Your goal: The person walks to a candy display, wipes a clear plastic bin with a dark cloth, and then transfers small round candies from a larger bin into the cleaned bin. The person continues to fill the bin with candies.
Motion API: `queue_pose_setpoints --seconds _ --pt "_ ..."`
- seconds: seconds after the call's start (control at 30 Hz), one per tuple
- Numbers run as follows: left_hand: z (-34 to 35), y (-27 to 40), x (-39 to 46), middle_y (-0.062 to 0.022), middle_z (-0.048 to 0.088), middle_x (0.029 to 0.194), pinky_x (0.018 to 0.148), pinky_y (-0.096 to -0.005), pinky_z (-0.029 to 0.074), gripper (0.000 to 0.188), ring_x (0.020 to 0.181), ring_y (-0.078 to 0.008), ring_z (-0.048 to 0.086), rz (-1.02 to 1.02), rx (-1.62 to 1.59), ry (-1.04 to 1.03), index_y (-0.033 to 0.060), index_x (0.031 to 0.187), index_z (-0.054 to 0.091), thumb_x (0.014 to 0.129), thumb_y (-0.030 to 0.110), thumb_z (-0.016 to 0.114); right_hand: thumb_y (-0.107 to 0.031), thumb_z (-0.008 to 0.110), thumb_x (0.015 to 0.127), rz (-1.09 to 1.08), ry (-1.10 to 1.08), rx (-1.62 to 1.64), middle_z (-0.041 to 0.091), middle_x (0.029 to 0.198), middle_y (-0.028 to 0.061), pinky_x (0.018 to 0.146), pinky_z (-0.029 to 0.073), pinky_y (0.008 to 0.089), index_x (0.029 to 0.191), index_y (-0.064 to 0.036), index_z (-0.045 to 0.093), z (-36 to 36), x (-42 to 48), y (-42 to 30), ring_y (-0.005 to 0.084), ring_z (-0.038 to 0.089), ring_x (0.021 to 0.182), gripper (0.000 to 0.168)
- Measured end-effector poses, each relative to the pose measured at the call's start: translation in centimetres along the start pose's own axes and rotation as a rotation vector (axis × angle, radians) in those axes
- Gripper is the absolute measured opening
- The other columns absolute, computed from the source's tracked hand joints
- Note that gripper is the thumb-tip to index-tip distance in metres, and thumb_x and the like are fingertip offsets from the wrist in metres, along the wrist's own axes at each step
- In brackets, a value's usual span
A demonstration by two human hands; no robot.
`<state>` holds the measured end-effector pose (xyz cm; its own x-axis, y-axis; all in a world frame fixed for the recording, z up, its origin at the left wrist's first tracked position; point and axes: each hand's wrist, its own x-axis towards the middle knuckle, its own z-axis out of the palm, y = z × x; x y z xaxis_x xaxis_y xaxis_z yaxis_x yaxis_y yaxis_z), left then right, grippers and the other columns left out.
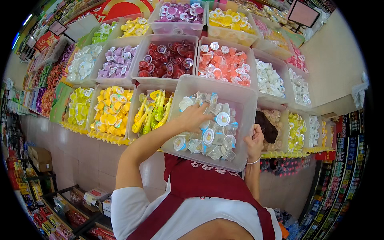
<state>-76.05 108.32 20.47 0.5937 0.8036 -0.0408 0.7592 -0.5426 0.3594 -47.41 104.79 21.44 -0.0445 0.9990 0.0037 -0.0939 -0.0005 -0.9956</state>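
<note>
A translucent plastic bin point(244, 105) of clear jelly cups point(208, 136) is tilted in front of my maroon apron, over the near row of the display. My right hand point(255, 141) grips the bin's right rim, fingers closed around the edge. My left hand point(196, 117) reaches inside over the left part of the cups, touching them with bent fingers; whether it grasps one is hidden. Left of the bin lie yellow and green long-necked jelly packs point(153, 112). Just beyond it are bins of red jelly cups point(168, 58) and pink-orange jelly cups point(223, 64).
More bins stand around, with yellow cups point(112, 111), lilac cups point(117, 61) and white cups point(268, 79). A dark brown item point(268, 126) lies on a bin at right. Yellow edging point(96, 135) runs along the display front. Low shelves point(72, 210) stand behind at lower left.
</note>
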Motion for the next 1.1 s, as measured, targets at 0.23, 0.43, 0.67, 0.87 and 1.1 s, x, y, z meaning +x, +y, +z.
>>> queue_pose_setpoints --seconds 0.23,0.43,0.67,0.87,1.1 --pt "-2.4 -3.0 -2.7 -0.0108 0.052 0.118 0.093 -0.0397 0.046 0.058 0.111 -0.0309 0.053 -0.049 -0.392 0.562 0.0137 0.116 0.058 0.062 0.015 0.078 0.007 0.053 0.069 0.010 0.014 -0.099 0.047 0.074 -0.0061 0.058 0.036 0.0170 0.088 -0.006 0.048 -0.7 0.7 0.6 0.0019 0.043 0.063 0.024" --pt "-6.2 -7.6 -11.4 -0.0124 0.056 0.111 0.095 -0.0387 0.043 0.055 0.108 -0.0309 0.053 -0.434 -0.490 0.781 0.0087 0.113 0.057 0.063 0.017 0.077 0.009 0.051 0.067 0.071 0.016 -0.072 0.046 0.073 -0.0054 0.058 0.035 0.0167 0.087 -0.006 0.047 -1.0 1.1 1.3 0.0020 0.042 0.062 0.025" --pt "-2.3 -11.8 -15.9 -0.0190 0.050 0.109 0.094 -0.0395 0.043 0.052 0.107 -0.0362 0.051 -0.805 -0.282 0.556 0.0127 0.112 0.057 0.064 0.017 0.075 0.009 0.052 0.065 0.088 0.018 -0.064 0.047 0.076 -0.0041 0.065 0.038 0.0185 0.088 -0.006 0.048 -1.0 1.2 1.1 0.0047 0.047 0.070 0.027" --pt "-2.0 -10.3 -13.7 -0.0224 0.047 0.122 0.098 -0.0429 0.040 0.061 0.115 -0.0374 0.047 -0.631 0.296 0.538 0.0156 0.121 0.055 0.065 0.021 0.080 0.009 0.053 0.067 0.055 0.008 -0.076 0.046 0.076 -0.0051 0.061 0.035 0.0172 0.085 -0.007 0.047 -1.0 1.2 0.8 0.0026 0.043 0.067 0.025" --pt "-4.6 -3.9 -3.6 -0.0219 0.043 0.133 0.096 -0.0465 0.044 0.073 0.117 -0.0395 0.049 -0.063 -0.008 0.098 0.0153 0.132 0.046 0.067 0.019 0.079 0.008 0.054 0.071 0.021 -0.080 -0.142 0.052 0.076 -0.0049 0.058 0.036 0.0159 0.086 -0.007 0.046 0.5 1.2 -0.7 0.0005 0.046 0.065 0.023"
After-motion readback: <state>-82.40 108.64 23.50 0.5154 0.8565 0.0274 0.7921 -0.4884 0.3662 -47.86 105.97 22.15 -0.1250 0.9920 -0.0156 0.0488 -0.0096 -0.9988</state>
